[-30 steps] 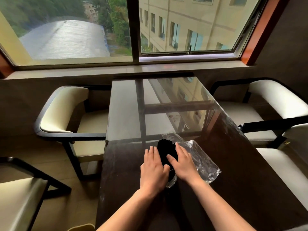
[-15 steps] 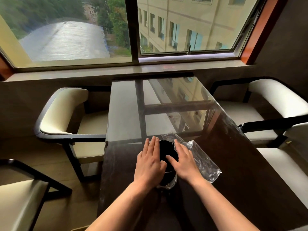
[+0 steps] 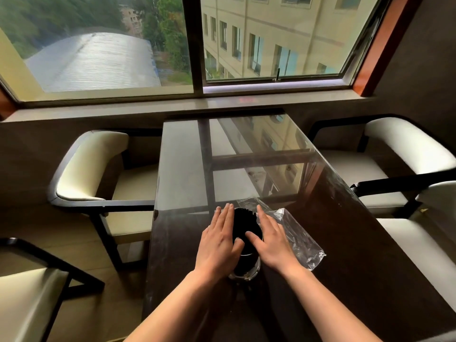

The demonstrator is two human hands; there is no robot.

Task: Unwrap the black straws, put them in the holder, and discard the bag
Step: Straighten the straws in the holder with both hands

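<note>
Just right of the upright straws [image 3: 244,224] in their holder [image 3: 245,270], the empty bag [image 3: 293,233] lies slantwise (long axis near-right), under the right hand [image 3: 274,240]; both hands' fingers [image 3: 223,218] flat, open.

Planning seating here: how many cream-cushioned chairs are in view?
4: cream-cushioned chair at the table's left, another at the lower left, one at the right, one nearer right. Others may be off-frame.

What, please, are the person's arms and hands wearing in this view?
Nothing shows on them: the left hand and right hand are bare, with no gloves, rings or watch visible. Both forearms are uncovered to the frame's bottom edge; no sleeve appears.
</note>
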